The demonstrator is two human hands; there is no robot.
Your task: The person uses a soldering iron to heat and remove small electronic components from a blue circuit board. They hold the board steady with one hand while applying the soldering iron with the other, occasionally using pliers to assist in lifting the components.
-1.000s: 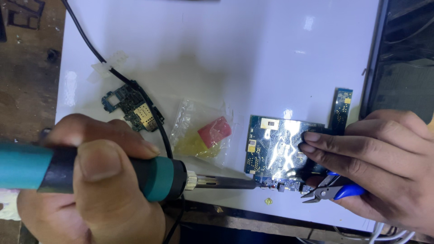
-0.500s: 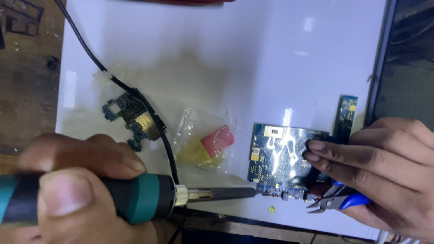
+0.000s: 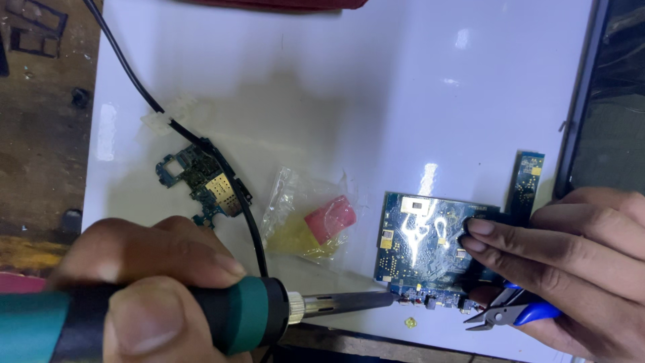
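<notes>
Left hand (image 3: 144, 282) is wrapped tight around a teal-and-black soldering iron (image 3: 222, 316), whose tip touches the lower edge of the blue circuit board (image 3: 430, 249) on the white worktop (image 3: 336, 101). Right hand (image 3: 571, 269) presses two fingertips (image 3: 478, 227) on that board while gripping blue-handled cutters (image 3: 514, 312) underneath.

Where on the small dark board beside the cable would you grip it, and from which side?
Pinch the small board across its long edges at the upper-left end, coming from the left: the cable runs along its right edge, blocking that side.
</notes>
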